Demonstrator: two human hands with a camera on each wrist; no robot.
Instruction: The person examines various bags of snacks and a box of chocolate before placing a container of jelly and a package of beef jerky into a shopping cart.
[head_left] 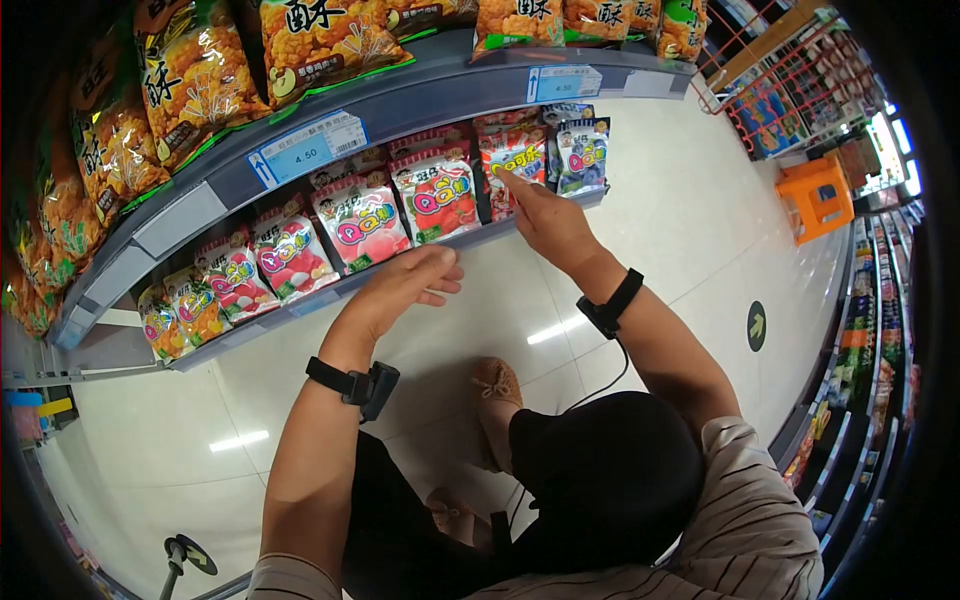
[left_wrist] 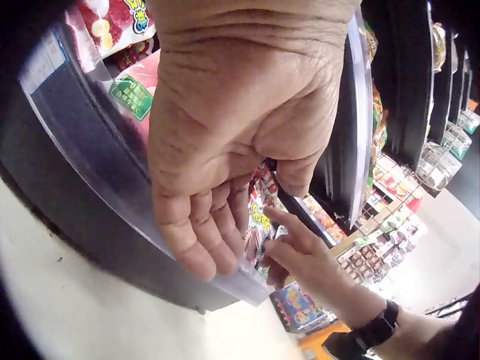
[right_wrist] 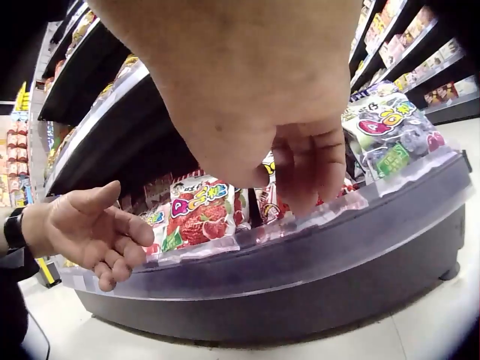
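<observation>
Head view: we find the right hand (head_left: 560, 230) reaching, fingers open at the red packet (head_left: 520, 157) near the right end of the lower shelf (head_left: 310, 301); left hand (head_left: 395, 288) open. We judge gripping calls for a pinch.

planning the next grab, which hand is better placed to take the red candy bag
Likely the right hand: its index finger is extended right at the red candy bag, while the left hand hangs open in front of the shelf, farther from that bag.
</observation>
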